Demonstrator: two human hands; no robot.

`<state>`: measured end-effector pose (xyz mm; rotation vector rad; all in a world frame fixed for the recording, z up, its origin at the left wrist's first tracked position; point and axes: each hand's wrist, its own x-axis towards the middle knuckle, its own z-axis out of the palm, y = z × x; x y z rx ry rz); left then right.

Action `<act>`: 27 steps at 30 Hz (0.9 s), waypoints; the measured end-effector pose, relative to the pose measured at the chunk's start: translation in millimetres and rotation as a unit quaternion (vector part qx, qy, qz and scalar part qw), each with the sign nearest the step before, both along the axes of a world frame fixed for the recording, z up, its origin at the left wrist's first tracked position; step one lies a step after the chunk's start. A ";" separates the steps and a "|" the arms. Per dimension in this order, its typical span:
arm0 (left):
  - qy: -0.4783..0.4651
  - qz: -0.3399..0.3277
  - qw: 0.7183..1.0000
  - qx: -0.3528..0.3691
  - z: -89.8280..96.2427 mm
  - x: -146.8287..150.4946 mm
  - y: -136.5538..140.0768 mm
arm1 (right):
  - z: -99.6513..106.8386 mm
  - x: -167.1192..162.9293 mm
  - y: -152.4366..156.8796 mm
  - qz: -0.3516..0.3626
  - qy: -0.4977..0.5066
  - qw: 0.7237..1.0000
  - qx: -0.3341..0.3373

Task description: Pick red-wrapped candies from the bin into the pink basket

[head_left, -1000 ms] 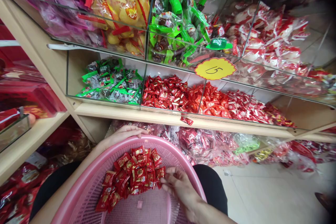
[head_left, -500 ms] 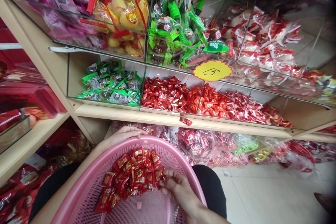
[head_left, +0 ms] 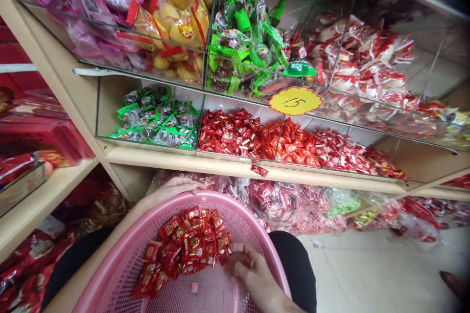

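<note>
My left hand [head_left: 179,187] is closed over the far rim of a pink plastic basket [head_left: 262,234], which rests across my lap. Red-wrapped candies [head_left: 193,244] with gold print lie heaped in the middle of it. Inside the basket, my right hand [head_left: 253,271] is at the right edge of the heap, its fingers curled in toward the thumb. Motion blurs these fingertips, so whatever may be between them is hidden from me.
Ahead stands a wooden shelf [head_left: 205,161] with clear bins of green, red and white wrapped candies. One red candy [head_left: 259,170] lies on its front ledge. A yellow price tag [head_left: 295,100] reads 15. Bagged candies [head_left: 271,200] fill the space beneath.
My right hand has shifted slightly and its fingers have curled in more beside the candies. My left hand and the basket stay put.
</note>
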<state>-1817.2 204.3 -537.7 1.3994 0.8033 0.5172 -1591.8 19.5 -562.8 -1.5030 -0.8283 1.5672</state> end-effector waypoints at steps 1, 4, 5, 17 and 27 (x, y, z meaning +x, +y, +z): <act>0.002 0.001 1.000 -0.002 0.1 -0.1 -0.2 | 0.7 1.3 -2.6 0.030 -0.035 0.999 0.005; 0.015 0.008 1.000 -0.006 2.1 0.2 -1.6 | 4.4 0.7 -8.4 0.189 -0.205 0.960 0.021; 0.022 0.011 1.000 -0.007 3.1 0.4 -2.2 | 6.2 -1.2 -9.2 0.240 -0.252 0.937 0.028; 0.010 0.002 1.000 0.015 0.9 -1.5 0.3 | 24.1 -22.2 11.5 0.430 -0.459 0.775 0.063; 0.004 0.000 1.000 0.022 1.7 -1.4 0.5 | 59.3 -15.5 21.0 0.433 -0.397 0.801 0.115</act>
